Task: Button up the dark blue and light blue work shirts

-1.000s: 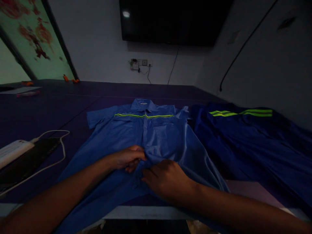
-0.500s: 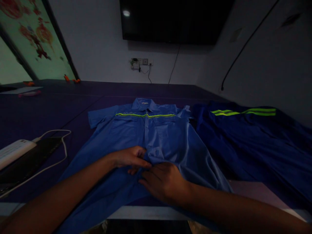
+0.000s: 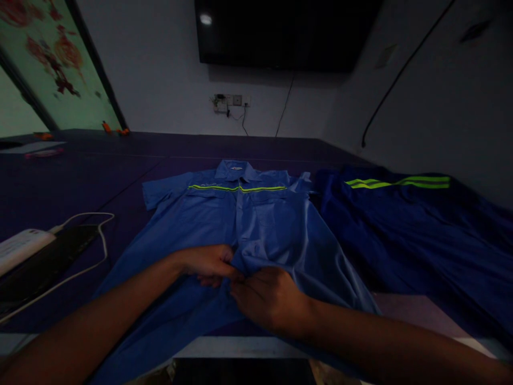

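The light-blue shirt (image 3: 208,211) lies front up on the desk (image 3: 132,166), its long axis running away to the collar (image 3: 236,172); left hand (image 3: 212,262) and right hand (image 3: 270,299) pinch its lower placket (image 3: 239,214), close together, neither clearly nearer.

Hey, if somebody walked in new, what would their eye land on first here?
Likely the blue shirt spread mid-picture on the purple table, a yellow-green stripe across its chest. Next, the left hand and right hand, close together, gripping its lower front. Then, on the right, bright yellow-green bands on a darker blue garment.
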